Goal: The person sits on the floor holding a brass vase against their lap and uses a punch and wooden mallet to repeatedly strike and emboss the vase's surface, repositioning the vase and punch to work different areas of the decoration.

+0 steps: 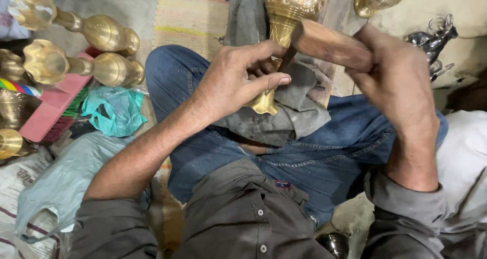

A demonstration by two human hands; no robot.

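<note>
While the brass vase (284,20) lies across the lap on a grey cloth (294,112), its flared foot pokes out just under the left hand (236,81) — fingers curled and clamped round the narrow stem. Right hand (395,81) is closed tight on a wooden mallet (324,43), whose head sits right against the vase neck. More brass vases (76,46) lie off to the left.

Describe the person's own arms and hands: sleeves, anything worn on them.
Both hands, left hand and right hand, are bare: no gloves, rings or watch visible. The forearms are bare too, with dark grey shirt sleeves pushed up towards the elbows, loosely creased.
</note>
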